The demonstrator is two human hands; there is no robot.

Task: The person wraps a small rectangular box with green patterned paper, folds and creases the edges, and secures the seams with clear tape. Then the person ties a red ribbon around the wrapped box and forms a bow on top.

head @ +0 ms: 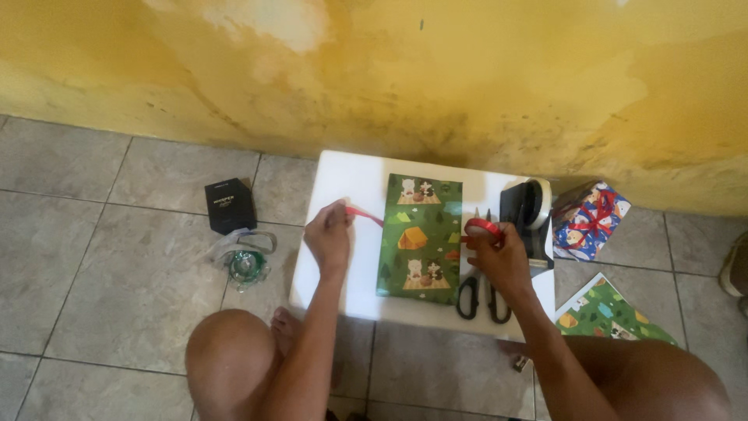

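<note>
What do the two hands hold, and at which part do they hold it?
The left hand pinches the free end of a thin red ribbon. The right hand grips the red ribbon roll at its rim.

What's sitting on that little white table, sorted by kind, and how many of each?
Green wrapped parcel: 1
Black-handled scissors: 1
Black tape dispenser: 1
Red ribbon roll, in the right hand, with its loose end pulled out by the left hand: 1
Total on the white table: 4
</note>
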